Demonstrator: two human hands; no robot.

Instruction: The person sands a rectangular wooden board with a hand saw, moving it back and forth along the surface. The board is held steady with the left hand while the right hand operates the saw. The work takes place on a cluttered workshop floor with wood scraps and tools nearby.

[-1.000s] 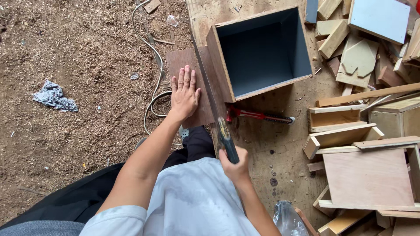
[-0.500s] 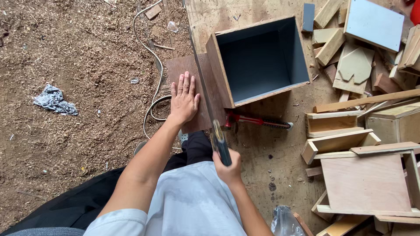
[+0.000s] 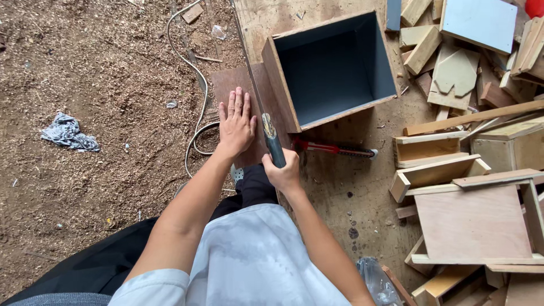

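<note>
Sawdust-strewn floor (image 3: 85, 73) carries a crumpled grey rag (image 3: 69, 133) at far left; the left hand (image 3: 235, 124) lies flat, fingers spread, on a brown plywood board (image 3: 229, 85), the right hand (image 3: 283, 173) wraps its fingers round a handsaw (image 3: 266, 124) whose blade runs between board and grey-lined wooden box (image 3: 334, 68)

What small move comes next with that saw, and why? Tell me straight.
Probably another steady stroke along the cut. The right hand grips the saw, whose blade lies across the brown board beside the open wooden box, and the left hand is pressed flat on the board, holding it down.
</note>
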